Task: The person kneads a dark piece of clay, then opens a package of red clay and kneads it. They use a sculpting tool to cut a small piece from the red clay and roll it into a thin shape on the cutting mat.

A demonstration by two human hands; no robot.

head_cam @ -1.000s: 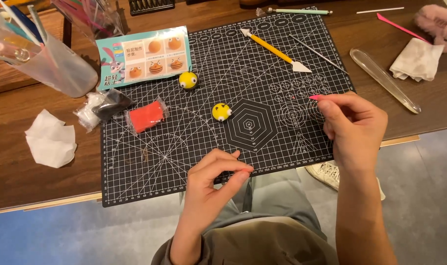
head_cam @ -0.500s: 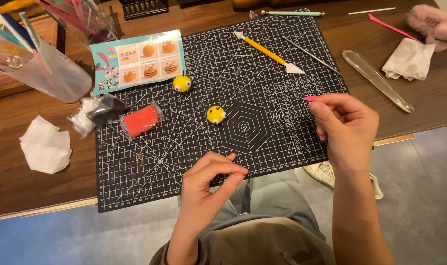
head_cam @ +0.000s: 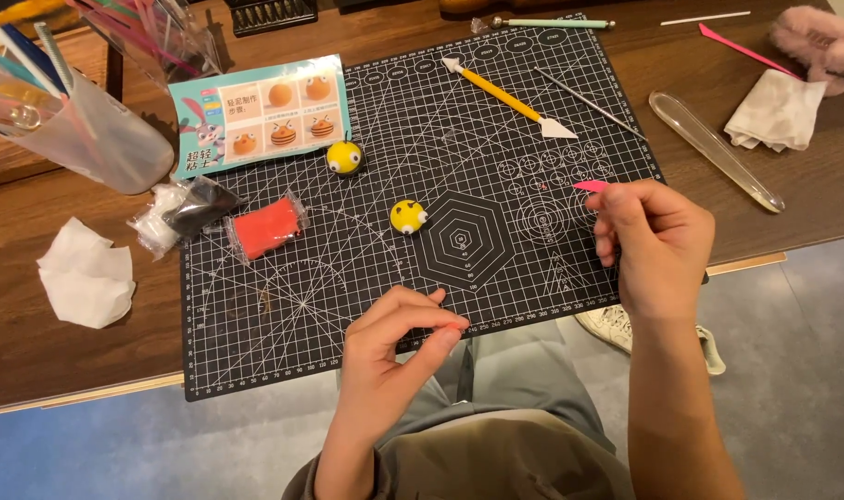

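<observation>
My left hand (head_cam: 394, 352) hovers over the near edge of the black cutting mat (head_cam: 283, 315), pinching a tiny red bit of clay (head_cam: 455, 327) between thumb and fingers. My right hand (head_cam: 658, 245) is at the mat's right side, closed around a pink tool whose tip (head_cam: 589, 185) sticks out to the left. Two small yellow clay balls with eyes lie on the mat, one (head_cam: 408, 217) near the middle and one (head_cam: 344, 156) farther back. A wrapped red clay block (head_cam: 266, 228) lies at the mat's left.
An instruction card (head_cam: 260, 111), a black-and-white clay packet (head_cam: 186, 211), a clear cup of tools (head_cam: 79, 120), a white tissue (head_cam: 87, 274), a yellow-handled tool (head_cam: 510, 97), a thin metal tool (head_cam: 589, 104), a clear stick (head_cam: 714, 148) and a cloth (head_cam: 776, 109) surround the mat.
The view has shifted slightly. Both hands stay in about the same places, the left fingers still pinching, the right still holding the pink tool.
</observation>
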